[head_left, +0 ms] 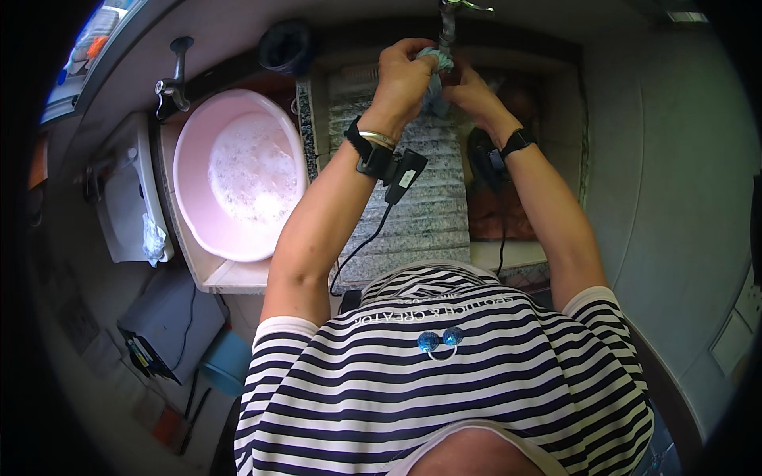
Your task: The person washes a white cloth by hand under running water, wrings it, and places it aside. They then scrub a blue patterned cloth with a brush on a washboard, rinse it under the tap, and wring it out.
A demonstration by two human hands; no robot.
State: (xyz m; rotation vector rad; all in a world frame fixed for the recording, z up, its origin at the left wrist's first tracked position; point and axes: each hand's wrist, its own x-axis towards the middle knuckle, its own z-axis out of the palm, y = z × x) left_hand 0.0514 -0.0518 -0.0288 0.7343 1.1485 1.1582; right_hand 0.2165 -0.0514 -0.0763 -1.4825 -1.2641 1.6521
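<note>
Under the metal tap (pixel 447 30) at the far side, a light blue-green cloth (pixel 434 60) is bunched up. My left hand (pixel 403 83) is closed round it, fingers curled over the bundle. From the other side my right hand (pixel 478 97) grips the cloth too, though its fingertips are partly hidden. The lower part of the cloth hangs over the ribbed stone washboard (pixel 401 202). Both wrists wear dark straps, and the left one carries a small black device (pixel 405 176) with a cable.
A pink basin (pixel 186 170) with sudsy water stands left of the washboard, below a second tap (pixel 173 87). Behind it is a dark bucket (pixel 286 47). The sink pit (pixel 508 210) lies right of the board. Further left are a white washbasin (pixel 127 190) and a blue bin (pixel 224 363).
</note>
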